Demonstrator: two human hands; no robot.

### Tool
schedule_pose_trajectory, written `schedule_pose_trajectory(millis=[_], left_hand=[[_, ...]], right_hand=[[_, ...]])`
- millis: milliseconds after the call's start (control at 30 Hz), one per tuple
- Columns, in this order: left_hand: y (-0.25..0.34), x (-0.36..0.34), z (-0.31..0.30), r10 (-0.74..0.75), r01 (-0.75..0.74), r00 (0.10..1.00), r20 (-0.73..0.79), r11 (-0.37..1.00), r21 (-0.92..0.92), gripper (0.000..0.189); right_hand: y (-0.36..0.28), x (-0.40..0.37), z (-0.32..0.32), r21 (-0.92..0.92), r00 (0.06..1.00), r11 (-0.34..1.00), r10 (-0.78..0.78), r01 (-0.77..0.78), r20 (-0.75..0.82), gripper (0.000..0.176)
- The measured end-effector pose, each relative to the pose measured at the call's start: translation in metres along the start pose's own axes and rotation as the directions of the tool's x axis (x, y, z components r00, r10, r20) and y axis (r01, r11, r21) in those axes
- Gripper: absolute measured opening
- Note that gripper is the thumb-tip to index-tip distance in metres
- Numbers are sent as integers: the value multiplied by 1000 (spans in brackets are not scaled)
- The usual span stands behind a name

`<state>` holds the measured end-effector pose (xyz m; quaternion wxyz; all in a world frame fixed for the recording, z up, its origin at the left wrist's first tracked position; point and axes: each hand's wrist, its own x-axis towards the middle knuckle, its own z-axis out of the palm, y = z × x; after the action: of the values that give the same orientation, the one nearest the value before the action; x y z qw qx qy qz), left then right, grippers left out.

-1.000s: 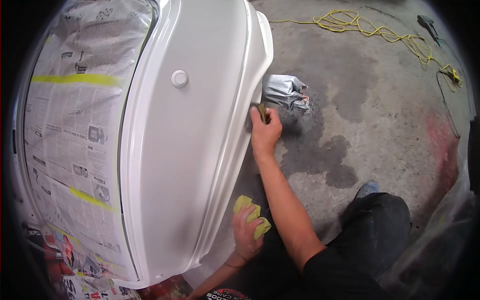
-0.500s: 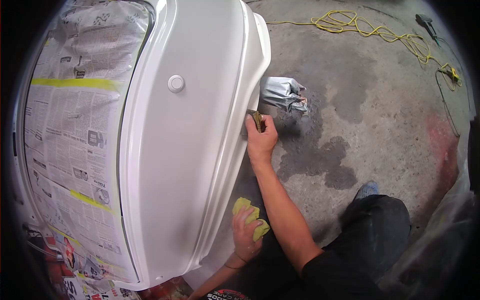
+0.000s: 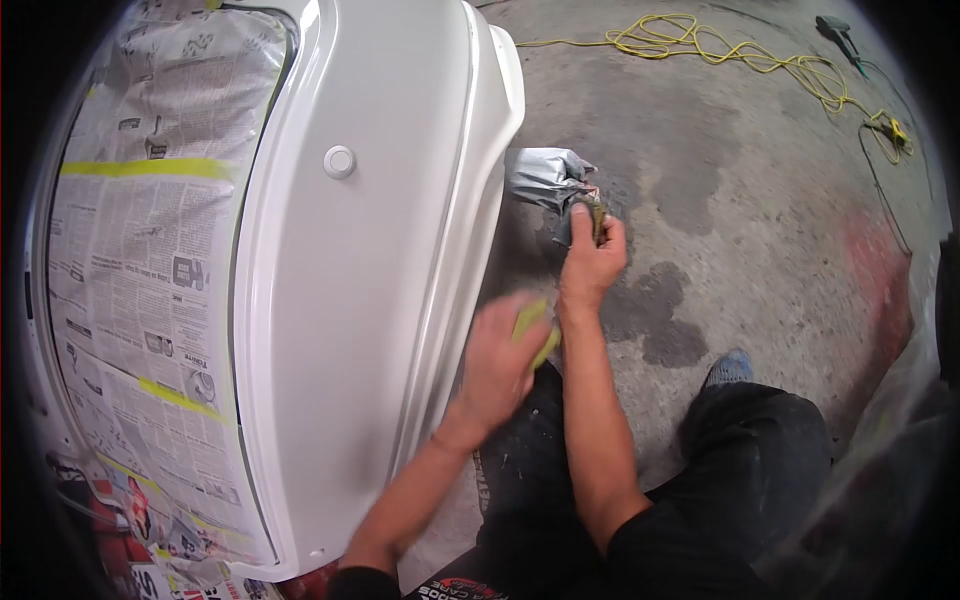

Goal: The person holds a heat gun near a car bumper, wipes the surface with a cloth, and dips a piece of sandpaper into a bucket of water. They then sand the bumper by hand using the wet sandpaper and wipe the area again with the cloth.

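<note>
A glossy white car body panel (image 3: 370, 280) with a round cap (image 3: 339, 162) fills the centre left. Beside its right edge, my left hand (image 3: 495, 365), blurred by motion, grips a yellow-green cloth (image 3: 535, 330). My right hand (image 3: 593, 260) is farther forward, off the panel, and pinches a thin dark olive pad (image 3: 599, 222) between thumb and fingers. Just beyond that hand lies silver wrapping (image 3: 550, 178) sticking out from beside the panel.
Newspaper masking (image 3: 150, 270) with yellow tape (image 3: 150, 168) covers the left side. A yellow cord (image 3: 750, 55) and a dark tool (image 3: 835, 35) lie on the concrete floor (image 3: 760, 250). Clear plastic sheeting (image 3: 880, 450) hangs at the right.
My right hand has moved right and slightly forward, away from the panel's edge, with the pad. My left hand has come forward with the cloth. The view has shifted slightly.
</note>
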<state>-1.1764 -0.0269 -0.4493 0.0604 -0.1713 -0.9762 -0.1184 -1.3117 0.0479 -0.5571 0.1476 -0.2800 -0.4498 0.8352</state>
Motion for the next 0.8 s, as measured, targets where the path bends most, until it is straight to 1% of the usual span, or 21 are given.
schedule_pose_trajectory(millis=[33, 100, 133, 200, 300, 333, 400, 433, 467, 533, 567, 633, 667, 767, 800], left_hand=[[-4, 39, 1, 91, -90, 996, -3, 991, 94, 25], [-15, 101, 5, 108, -152, 983, 149, 933, 326, 21], [-24, 116, 10, 71, -155, 977, 199, 879, 450, 20], [-45, 133, 27, -19, -179, 961, 278, 723, 668, 18], [-54, 106, 38, -77, -221, 942, 327, 593, 774, 18], [-49, 96, 39, -118, -209, 931, 344, 601, 772, 20], [-37, 72, 37, -217, -164, 906, 365, 613, 773, 25], [-27, 62, 33, -221, -127, 914, 339, 637, 760, 24], [-16, 56, 30, -225, -90, 924, 311, 662, 744, 22], [7, 55, 20, -286, 36, 907, 311, 786, 617, 19], [15, 60, 15, -318, 103, 894, 316, 832, 545, 20], [27, 84, 10, -331, 163, 889, 318, 875, 455, 25], [33, 98, 7, -336, 193, 888, 315, 892, 409, 28], [43, 147, -16, -260, 145, 941, 215, 887, 439, 30], [49, 168, -35, -303, 210, 932, 200, 899, 385, 32]], right_hand=[[-7, 5, -5, 24, 999, 1000, -8, 9, -33, 24], [-14, 10, -13, 98, 999, 995, -10, 15, -50, 23], [-19, 14, -14, 139, 998, 990, -14, 22, -58, 23], [-30, 18, -18, 135, 999, 990, -40, 45, -36, 21], [-49, 30, -21, 114, 997, 991, -70, 68, 15, 19], [-55, 36, -19, 104, 996, 992, -78, 73, 42, 19], [-64, 48, -10, 139, 996, 990, -49, 38, 78, 18], [-69, 56, -3, 157, 994, 987, -37, 21, 102, 17], [-67, 65, 4, 186, 991, 982, 4, -29, 136, 17], [-58, 83, 17, 232, 973, 963, 86, -136, 213, 18], [-56, 90, 24, 249, 956, 939, 180, -237, 231, 18], [-57, 100, 34, 266, 892, 862, 363, -432, 271, 19], [-52, 109, 36, 266, 862, 831, 413, -489, 294, 21], [-43, 134, 35, 186, 804, 794, 516, -578, 296, 22], [-34, 143, 32, 152, 798, 797, 531, -584, 284, 23]])
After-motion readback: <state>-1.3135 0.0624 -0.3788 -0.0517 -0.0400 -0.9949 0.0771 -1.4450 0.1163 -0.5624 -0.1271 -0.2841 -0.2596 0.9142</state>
